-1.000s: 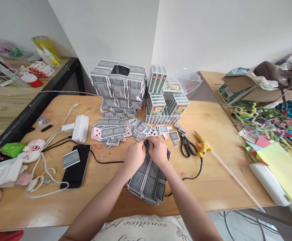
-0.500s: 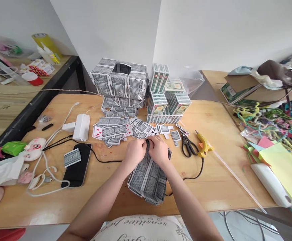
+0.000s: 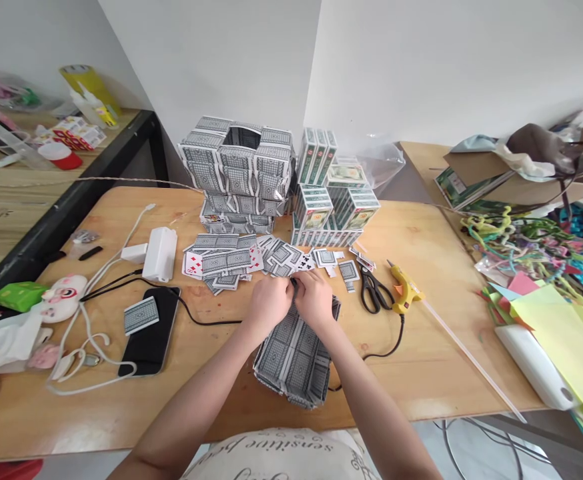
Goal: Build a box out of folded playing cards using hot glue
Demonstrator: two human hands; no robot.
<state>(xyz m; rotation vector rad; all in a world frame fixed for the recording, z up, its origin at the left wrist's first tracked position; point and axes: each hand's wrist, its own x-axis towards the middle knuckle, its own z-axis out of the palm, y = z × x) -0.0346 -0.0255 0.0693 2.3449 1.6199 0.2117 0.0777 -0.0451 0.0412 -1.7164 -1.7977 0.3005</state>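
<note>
In front of me on the wooden table lies an open box made of playing cards [image 3: 294, 353], their grey patterned backs showing. My left hand [image 3: 271, 299] and my right hand [image 3: 313, 297] meet at its far end, fingers bent and pinched on its far edge. The fingertips and the exact spot they press are partly hidden. Just beyond my hands are loose playing cards [image 3: 227, 262], some face up, most face down. To the right of them lie black-handled scissors [image 3: 375, 292] and a yellow glue gun [image 3: 405, 291] with a clear glue stick in its back.
A larger card structure [image 3: 239, 167] stands at the back, beside stacked card packs [image 3: 339, 200]. On the left are a phone [image 3: 151, 333] with one card on it, a white adapter [image 3: 160, 255] and cables. Coloured paper [image 3: 556, 327] and pipe cleaners [image 3: 516, 233] lie on the right.
My hands stay pinched at the far edge of the card box with almost no movement. The whole view has shifted slightly.
</note>
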